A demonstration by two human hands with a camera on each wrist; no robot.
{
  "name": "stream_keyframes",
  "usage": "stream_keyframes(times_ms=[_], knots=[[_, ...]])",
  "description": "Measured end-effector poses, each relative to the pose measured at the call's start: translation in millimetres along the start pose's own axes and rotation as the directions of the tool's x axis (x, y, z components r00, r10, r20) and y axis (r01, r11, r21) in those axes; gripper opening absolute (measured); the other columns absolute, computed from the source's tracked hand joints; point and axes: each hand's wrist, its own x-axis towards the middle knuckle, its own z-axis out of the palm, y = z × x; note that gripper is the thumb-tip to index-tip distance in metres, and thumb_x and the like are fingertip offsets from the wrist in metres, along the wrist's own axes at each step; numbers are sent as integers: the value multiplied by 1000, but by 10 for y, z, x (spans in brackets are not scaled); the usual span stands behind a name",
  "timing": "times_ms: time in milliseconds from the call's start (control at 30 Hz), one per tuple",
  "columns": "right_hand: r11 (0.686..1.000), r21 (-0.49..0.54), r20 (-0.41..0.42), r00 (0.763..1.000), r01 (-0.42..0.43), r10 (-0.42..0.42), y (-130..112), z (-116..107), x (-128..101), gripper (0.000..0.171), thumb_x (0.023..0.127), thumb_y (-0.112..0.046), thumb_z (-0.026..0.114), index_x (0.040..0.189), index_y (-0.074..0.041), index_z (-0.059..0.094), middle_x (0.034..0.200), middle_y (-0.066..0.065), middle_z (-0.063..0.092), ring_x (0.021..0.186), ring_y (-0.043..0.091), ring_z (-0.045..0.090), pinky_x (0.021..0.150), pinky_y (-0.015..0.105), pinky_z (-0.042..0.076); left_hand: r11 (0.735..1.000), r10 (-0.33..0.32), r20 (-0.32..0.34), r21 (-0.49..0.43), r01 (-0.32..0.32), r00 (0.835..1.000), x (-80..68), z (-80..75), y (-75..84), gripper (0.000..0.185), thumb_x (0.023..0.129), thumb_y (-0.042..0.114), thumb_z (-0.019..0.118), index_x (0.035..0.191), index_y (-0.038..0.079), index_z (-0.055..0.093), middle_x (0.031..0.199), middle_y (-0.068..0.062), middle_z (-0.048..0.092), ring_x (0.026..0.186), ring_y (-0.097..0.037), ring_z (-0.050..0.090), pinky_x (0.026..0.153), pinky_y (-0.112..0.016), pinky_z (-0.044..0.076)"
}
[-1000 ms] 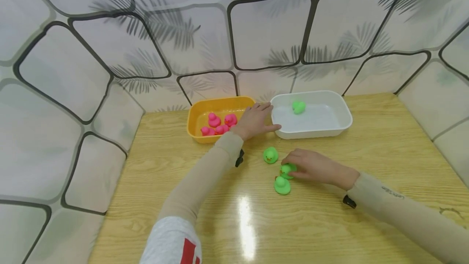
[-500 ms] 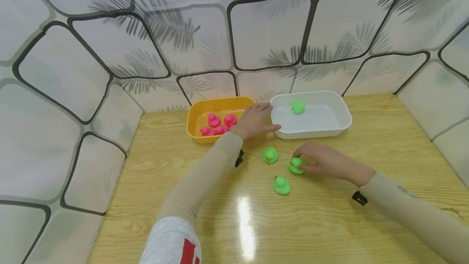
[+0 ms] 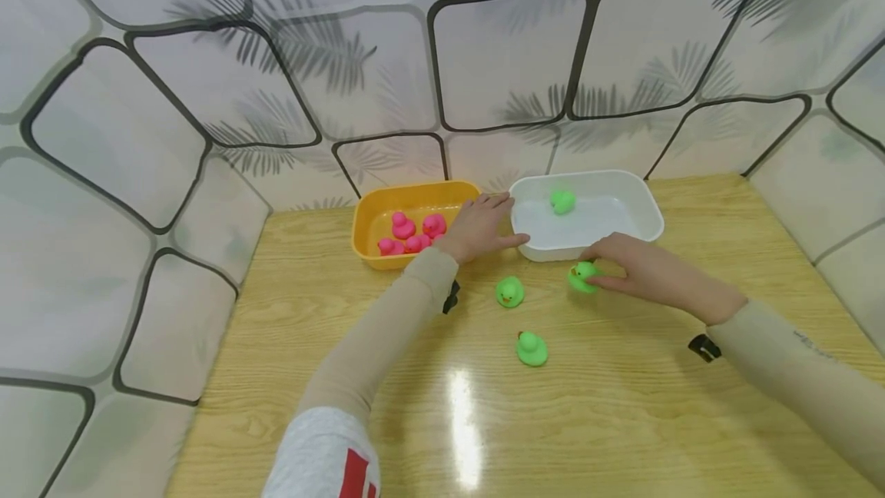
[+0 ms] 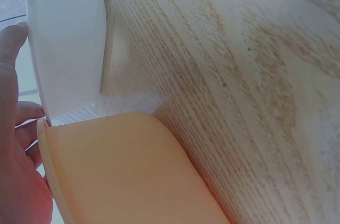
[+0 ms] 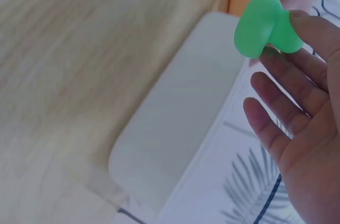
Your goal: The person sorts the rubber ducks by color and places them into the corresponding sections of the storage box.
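My right hand [image 3: 646, 275] pinches a green rubber duck [image 3: 583, 277] between thumb and fingers, raised just in front of the white tub [image 3: 588, 252]. In the right wrist view the duck [image 5: 257, 27] sits at the fingertips, and the other fingers are loosely spread. My left hand [image 3: 478, 229] lies over the gap between the yellow tub [image 3: 361, 233] and the white one, fingers extended at their rims. Two more green rubber ducks, one nearer the tubs [image 3: 510, 292] and one closer to me [image 3: 531, 349], stand on the table. Another green duck [image 3: 563, 202] is inside the white tub.
Several pink rubber ducks [image 3: 404, 227] lie in the yellow tub, partly hidden by the left wrist. Both tubs stand near the back edge of the wooden table [image 3: 622, 421]. Patterned fabric walls [image 3: 512, 60] enclose the back and sides.
My right hand has lifted the green duck from beside the other two and carried it back and right toward the white tub. My left hand has stayed in place.
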Motion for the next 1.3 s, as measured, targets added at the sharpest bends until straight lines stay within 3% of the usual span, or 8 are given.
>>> stream_keyframes(times_ms=[300,700,833,1300], knots=[[990,-28,35,990,-136,137,133,-307,54,27,87,-10,85,111,-6,75,107,2,73,101,26,67,85,46,55,1000,-6,2,0,6,1000,-1,-33,15,88,99,67,55,164,10,34,170,-6,31,153,-30,31,125,-54,26],[974,-60,82,971,-220,224,452,-628,221,27,92,-12,80,115,0,71,109,11,73,103,34,67,87,53,52,1000,-15,9,6,15,1000,1,-53,24,88,99,67,55,164,10,34,170,-6,31,153,-30,31,125,-53,26],[961,-67,109,955,-270,276,501,-698,286,28,94,-14,79,117,0,71,111,14,73,107,37,67,92,56,52,1000,-14,12,9,14,1000,3,-49,21,89,99,67,55,164,10,34,170,-6,31,153,-30,31,125,-53,26],[938,-156,174,926,-309,334,873,-763,436,35,97,-19,75,121,6,68,112,23,73,105,42,67,92,61,51,1000,-17,20,12,17,1000,-17,-37,38,88,100,66,55,164,10,33,170,-7,31,153,-31,31,124,-54,27]])
